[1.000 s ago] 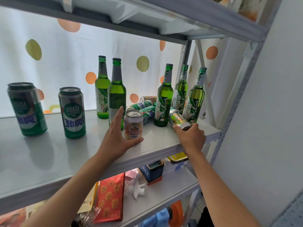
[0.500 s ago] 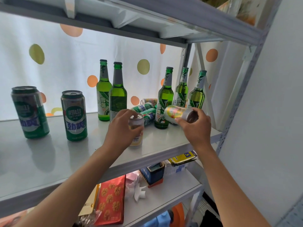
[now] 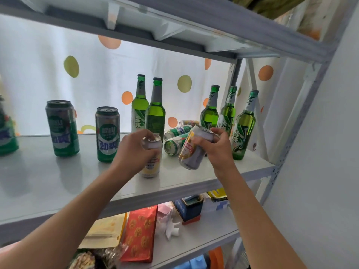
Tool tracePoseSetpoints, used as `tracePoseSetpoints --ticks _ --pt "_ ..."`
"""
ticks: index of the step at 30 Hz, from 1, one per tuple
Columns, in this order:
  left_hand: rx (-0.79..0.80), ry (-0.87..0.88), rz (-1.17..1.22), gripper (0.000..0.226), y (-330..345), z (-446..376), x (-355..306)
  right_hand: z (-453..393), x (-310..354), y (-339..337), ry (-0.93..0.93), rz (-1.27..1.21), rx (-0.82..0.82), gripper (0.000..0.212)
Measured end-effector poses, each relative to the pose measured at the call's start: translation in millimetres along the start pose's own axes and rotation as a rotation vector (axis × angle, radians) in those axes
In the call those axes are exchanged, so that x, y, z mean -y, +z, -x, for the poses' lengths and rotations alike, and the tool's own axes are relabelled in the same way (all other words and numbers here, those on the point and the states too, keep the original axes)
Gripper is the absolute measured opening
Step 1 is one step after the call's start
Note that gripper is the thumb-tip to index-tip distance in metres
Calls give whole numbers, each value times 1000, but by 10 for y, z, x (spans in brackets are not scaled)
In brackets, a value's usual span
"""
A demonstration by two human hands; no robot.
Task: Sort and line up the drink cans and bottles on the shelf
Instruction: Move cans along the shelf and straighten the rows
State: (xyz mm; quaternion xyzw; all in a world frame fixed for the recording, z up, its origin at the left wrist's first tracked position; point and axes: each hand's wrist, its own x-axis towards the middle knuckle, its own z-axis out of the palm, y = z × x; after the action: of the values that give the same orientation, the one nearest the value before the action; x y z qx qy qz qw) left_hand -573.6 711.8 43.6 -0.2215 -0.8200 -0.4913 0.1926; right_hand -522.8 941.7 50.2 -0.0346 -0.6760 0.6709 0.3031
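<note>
Since a second ago, the silver-gold can [image 3: 192, 150] has been lifted off the shelf [image 3: 48, 183] by the right hand [image 3: 217, 146], fingers curled round it, and tilted toward upright just right of the upright small can [image 3: 152, 162], which is gripped by the left hand [image 3: 134, 150]; placement beside it seems next.

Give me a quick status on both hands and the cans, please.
Left hand grips upright yellow can on the shelf. Right hand holds second yellow can, tilted, off the shelf. Three cans lying behind, unsorted.
</note>
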Motion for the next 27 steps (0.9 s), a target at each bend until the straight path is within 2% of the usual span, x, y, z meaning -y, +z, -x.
tracePoseSetpoints --ticks 4,8,13,18,23,27 --pt "-43 -29 -2 25 -226 61 76 -1 -13 236 41 -9 144 68" --pt "-63 -72 -24 25 -368 126 162 -13 -47 455 54 25 260 70" --pt "-91 -38 -130 23 -483 183 224 2 -110 691 69 66 364 62" --pt "-76 -35 -215 26 -521 173 251 42 -189 833 106 83 463 68" --pt "-37 22 -299 15 -521 149 176 50 -234 860 99 101 522 59" --pt "-36 185 -382 28 -455 161 73 53 -242 835 71 148 552 63"
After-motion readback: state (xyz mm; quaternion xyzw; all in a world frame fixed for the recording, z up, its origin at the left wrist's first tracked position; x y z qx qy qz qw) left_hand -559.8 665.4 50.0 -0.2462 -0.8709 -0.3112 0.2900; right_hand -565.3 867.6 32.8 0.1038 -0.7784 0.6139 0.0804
